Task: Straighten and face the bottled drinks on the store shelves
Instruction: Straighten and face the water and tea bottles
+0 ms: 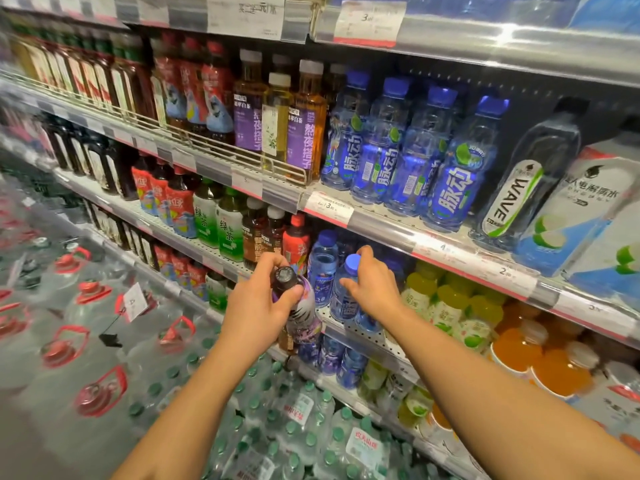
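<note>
A dark-capped bottle [300,308] with a purple, white and black patterned label is gripped at the neck by the left hand [258,303], the fingers and thumb curled round it just below the black cap. The bottle is held tilted, its cap leaning toward the camera, in front of the perforated white shelf [353,327] and just left of a blue-capped bottle [346,292] standing on that shelf. The blue-capped bottle is of clear blue plastic with a blue label bearing white characters, and it stands upright. The right hand [372,284] is laid over its shoulder and cap, the fingers loosely bent round the top, the index finger raised behind the cap. A second blue bottle [322,265] is seen standing just behind and to the left of it on the same shelf. To the right of the blue-capped bottle, on the same shelf, a group of yellow-green bottles [446,306] is ranged, with orange drinks [540,355] beyond them. One shelf above, a row of larger blue bottles [412,150] is faced outward, labels forward.
</note>
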